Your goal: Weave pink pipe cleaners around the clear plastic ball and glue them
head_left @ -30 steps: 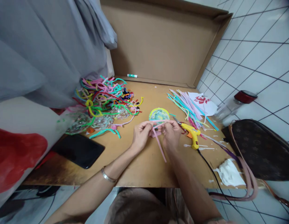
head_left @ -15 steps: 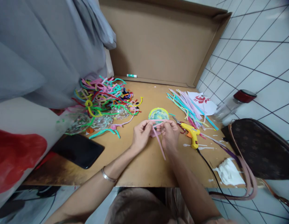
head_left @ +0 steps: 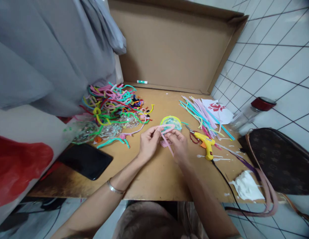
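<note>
Between my two hands is a pink pipe cleaner (head_left: 169, 148), bent into a narrow loop with one end hanging down. My left hand (head_left: 149, 141) pinches it at the left side, thumb against fingers. At the right, my right hand (head_left: 178, 144) has its fingers closed on the pipe cleaner below the loop. Just beyond the hands lies a round piece with a yellow rim (head_left: 170, 118) and a pale green, mottled middle. A pink bit under the fingers is partly hidden.
A yellow glue gun (head_left: 206, 144) with a black cord lies to the right. Behind it are loose pipe cleaners (head_left: 198, 111). A tangled colourful pile (head_left: 112, 99) and a black phone (head_left: 86, 161) are at left. A bottle (head_left: 254, 111) and a brown bag (head_left: 281, 159) stand far right.
The pink pipe cleaner, stretched straight between my hands before, is now folded into a loop. My right hand has shifted slightly left and down.
</note>
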`<state>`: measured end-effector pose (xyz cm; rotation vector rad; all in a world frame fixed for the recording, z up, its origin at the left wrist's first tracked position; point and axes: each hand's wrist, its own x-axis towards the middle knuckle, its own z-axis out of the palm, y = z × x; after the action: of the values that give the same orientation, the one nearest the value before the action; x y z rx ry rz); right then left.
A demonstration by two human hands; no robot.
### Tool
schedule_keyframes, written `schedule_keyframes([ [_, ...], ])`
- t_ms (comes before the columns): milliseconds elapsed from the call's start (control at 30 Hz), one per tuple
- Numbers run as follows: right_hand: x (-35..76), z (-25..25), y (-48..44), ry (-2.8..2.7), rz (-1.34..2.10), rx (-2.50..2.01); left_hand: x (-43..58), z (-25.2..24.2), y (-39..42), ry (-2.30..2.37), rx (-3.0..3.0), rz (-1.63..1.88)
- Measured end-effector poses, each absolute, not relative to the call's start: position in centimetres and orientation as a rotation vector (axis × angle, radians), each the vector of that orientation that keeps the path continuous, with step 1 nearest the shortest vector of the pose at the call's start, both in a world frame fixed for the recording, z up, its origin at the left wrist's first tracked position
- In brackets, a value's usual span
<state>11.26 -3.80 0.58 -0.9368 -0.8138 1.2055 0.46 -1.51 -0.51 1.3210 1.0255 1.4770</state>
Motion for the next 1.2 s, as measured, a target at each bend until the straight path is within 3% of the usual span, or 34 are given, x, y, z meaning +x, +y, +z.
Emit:
schedule_keyframes([
  [1200, 12.7, 0.2, -3.6, -1.012, 1.287, -1.011, 1.1, -0.1, -2.0, 0.879, 1.268, 1.411],
])
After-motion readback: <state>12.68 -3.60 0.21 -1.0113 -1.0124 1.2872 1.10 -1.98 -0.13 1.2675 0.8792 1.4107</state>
